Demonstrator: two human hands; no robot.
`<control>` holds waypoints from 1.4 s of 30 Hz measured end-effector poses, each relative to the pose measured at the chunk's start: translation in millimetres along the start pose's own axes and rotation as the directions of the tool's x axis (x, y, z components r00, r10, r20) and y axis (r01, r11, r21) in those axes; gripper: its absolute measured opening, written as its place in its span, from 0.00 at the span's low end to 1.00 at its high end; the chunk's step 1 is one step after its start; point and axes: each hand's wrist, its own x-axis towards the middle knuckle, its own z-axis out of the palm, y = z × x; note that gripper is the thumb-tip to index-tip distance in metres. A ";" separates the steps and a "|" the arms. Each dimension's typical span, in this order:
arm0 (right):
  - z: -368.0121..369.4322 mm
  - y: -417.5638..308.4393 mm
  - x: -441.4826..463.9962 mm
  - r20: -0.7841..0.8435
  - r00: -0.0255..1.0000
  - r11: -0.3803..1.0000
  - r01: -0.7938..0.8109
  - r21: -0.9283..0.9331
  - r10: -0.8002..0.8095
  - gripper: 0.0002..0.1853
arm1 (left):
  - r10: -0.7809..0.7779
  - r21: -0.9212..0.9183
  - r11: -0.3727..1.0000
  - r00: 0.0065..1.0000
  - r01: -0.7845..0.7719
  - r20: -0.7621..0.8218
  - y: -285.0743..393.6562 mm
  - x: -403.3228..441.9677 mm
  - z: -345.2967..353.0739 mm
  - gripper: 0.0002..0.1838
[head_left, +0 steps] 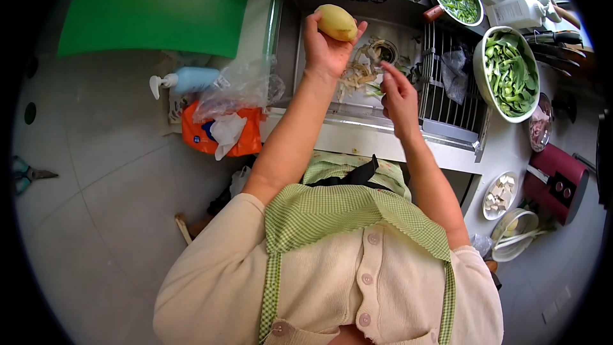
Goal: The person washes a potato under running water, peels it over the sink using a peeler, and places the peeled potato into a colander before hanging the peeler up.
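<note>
A peeled, pale yellow potato (pixel 337 23) with a small brown spot rests in my left hand (pixel 327 48), raised over the sink (pixel 294 45). My right hand (pixel 400 97) is over the sink's front part, lower and to the right, its index finger extended and the other fingers curled in. Whether anything small is between those fingers is hard to tell. Brown and pale peelings (pixel 359 75) lie on the sink bottom beyond my hands, around a round strainer (pixel 385 51).
Right of the peelings, a metal rack (pixel 434 89) spans the sink. Bowls of leafy greens (pixel 511 76) and cut green vegetables (pixel 457 3), plus a plate of white cubes (pixel 500 196), stand at the right. A blue pump bottle (pixel 195 80) and orange pack (pixel 191 131) are left.
</note>
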 end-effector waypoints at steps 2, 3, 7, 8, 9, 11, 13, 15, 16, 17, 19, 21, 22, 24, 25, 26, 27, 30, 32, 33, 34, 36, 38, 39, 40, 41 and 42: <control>-12.0 13.8 11.1 0.054 0.993 0.981 -0.094 -0.170 0.105 0.15 | 0.046 0.095 0.994 0.999 -0.044 -0.018 -5.6 -0.9 -1.0 0.22; -11.3 12.0 11.5 0.016 0.987 0.952 0.159 -0.261 -0.161 0.15 | 0.103 0.186 0.978 0.994 -0.094 -0.038 -7.3 -0.6 -2.9 0.23; 4.5 -24.7 -4.5 0.015 0.848 0.762 0.484 -0.430 -0.530 0.14 | 0.102 0.124 0.988 0.992 -0.092 -0.080 -11.6 7.2 -14.9 0.24; 6.1 -26.1 -5.4 0.077 0.778 0.664 0.579 -0.473 -0.623 0.15 | 0.033 0.113 0.993 0.996 -0.024 -0.082 -10.8 6.3 -18.8 0.24; 8.2 -25.3 -2.1 0.116 0.754 0.629 0.612 -0.479 -0.646 0.15 | -0.033 0.103 0.994 0.996 0.042 -0.081 -9.6 4.4 -17.3 0.24; 14.3 -27.0 -0.5 0.114 0.748 0.620 0.616 -0.486 -0.654 0.16 | 0.008 0.123 0.992 0.996 0.002 -0.088 -16.8 1.8 -12.3 0.26; 20.1 -27.2 1.5 0.118 0.740 0.610 0.624 -0.489 -0.662 0.16 | 0.058 0.143 0.989 0.994 -0.044 -0.095 -18.9 2.4 -11.6 0.28; 22.5 -25.9 2.6 0.092 0.718 0.596 0.635 -0.491 -0.690 0.16 | 0.089 0.194 0.978 0.993 -0.071 -0.081 -19.5 4.9 -12.1 0.27; 22.7 -25.9 2.2 0.091 0.719 0.596 0.634 -0.492 -0.689 0.16 | 0.087 0.194 0.979 0.993 -0.070 -0.081 -20.5 4.4 -11.0 0.27; 23.0 -25.7 1.7 0.098 0.722 0.585 0.625 -0.516 -0.685 0.17 | 0.138 0.233 0.966 0.988 -0.117 -0.075 -21.5 3.7 -10.3 0.27; 25.6 -23.6 0.4 0.108 0.726 0.573 0.616 -0.540 -0.679 0.17 | 0.190 0.269 0.949 0.979 -0.165 -0.070 -21.6 3.8 -10.7 0.27; 29.2 -18.9 -2.8 0.128 0.706 0.512 0.613 -0.601 -0.696 0.18 | 0.246 0.306 0.928 0.966 -0.212 -0.077 -21.8 5.3 -10.8 0.28; 31.2 -18.9 -5.3 0.128 0.706 0.511 0.613 -0.602 -0.696 0.18 | 0.246 0.305 0.929 0.966 -0.212 -0.077 -22.4 5.8 -11.3 0.28; 34.0 -19.0 -11.2 0.133 0.736 0.545 0.599 -0.587 -0.664 0.18 | 0.280 0.328 0.919 0.949 -0.221 -0.146 -23.4 6.3 -12.5 0.29; 33.2 -18.0 -12.7 0.137 0.744 0.554 0.594 -0.583 -0.654 0.17 | 0.279 0.328 0.919 0.949 -0.220 -0.145 -23.7 6.7 -13.1 0.29; 31.9 -15.9 -14.0 0.137 0.744 0.554 0.594 -0.583 -0.653 0.17 | 0.272 0.331 0.921 0.948 -0.207 -0.166 -23.9 5.8 -14.4 0.30; 30.6 -12.8 -15.2 0.167 0.769 0.563 0.579 -0.590 -0.617 0.17 | 0.266 0.334 0.923 0.945 -0.194 -0.188 -23.2 5.0 -14.9 0.30; 27.9 -1.9 -21.7 0.158 0.826 0.632 0.524 -0.571 -0.542 0.16 | 0.173 0.252 0.959 0.973 -0.132 -0.150 -15.0 7.2 -13.5 0.31; 29.5 -1.3 -17.0 0.132 0.853 0.690 0.491 -0.532 -0.505 0.16 | 0.093 0.210 0.976 0.984 -0.060 -0.154 -9.6 8.3 -10.3 0.30; 27.2 -1.1 -17.5 0.091 0.903 0.792 0.413 -0.450 -0.419 0.15 | -0.005 0.167 0.985 0.986 0.033 -0.165 -10.2 5.6 -11.2 0.28; 24.9 -2.9 -15.7 0.060 0.941 0.871 0.331 -0.362 -0.333 0.15 | -0.010 0.167 0.985 0.987 0.037 -0.162 -10.7 7.0 -9.8 0.28; 24.7 -11.2 -9.6 0.037 0.914 0.850 0.390 -0.355 -0.404 0.15 | 0.055 0.118 0.992 0.992 -0.041 -0.116 -9.3 10.6 -6.4 0.26; 26.7 -21.7 -1.3 0.009 0.806 0.746 0.551 -0.374 -0.592 0.15 | 0.044 0.117 0.993 0.991 -0.030 -0.127 -8.6 9.1 -5.9 0.24; 27.3 -26.6 0.3 0.025 0.803 0.735 0.557 -0.388 -0.595 0.16 | 0.013 0.155 0.988 0.995 0.002 -0.096 -8.2 8.1 -6.0 0.24; 27.1 -26.1 3.7 0.024 0.802 0.734 0.557 -0.388 -0.596 0.16 | -0.020 0.194 0.980 0.998 0.032 -0.064 -8.0 7.7 -5.6 0.24; 26.6 -24.4 7.3 0.047 0.780 0.699 0.584 -0.413 -0.624 0.16 | -0.020 0.194 0.980 0.998 0.032 -0.064 -9.3 7.8 -4.9 0.24; 26.7 -23.0 8.9 0.071 0.757 0.663 0.609 -0.436 -0.649 0.17 | -0.011 0.178 0.984 0.998 0.021 -0.057 -11.7 8.1 -4.6 0.24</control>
